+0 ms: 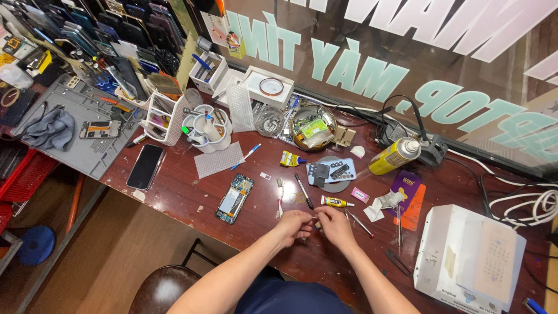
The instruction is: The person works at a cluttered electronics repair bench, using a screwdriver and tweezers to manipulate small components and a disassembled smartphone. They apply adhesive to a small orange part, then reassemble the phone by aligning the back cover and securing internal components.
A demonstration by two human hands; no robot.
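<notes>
My left hand [293, 224] and my right hand [335, 223] meet over the dark red wooden workbench [174, 192], fingertips pinched together on a tiny part [314, 220] too small to identify. An opened phone [235, 198] with its insides showing lies to the left of my hands. Just beyond my hands lie a small glue tube [336, 202], a black pen [304, 190] and a thin metal tool [360, 223]. Tweezers [400, 224] rest to the right.
A white box-shaped machine [465, 259] stands at the right. A yellow spray can [395, 156], a dark phone [145, 166], a grey work mat [75, 125], a white tool cup [207, 131] and cables [523, 203] crowd the bench. A brown stool [160, 288] is below.
</notes>
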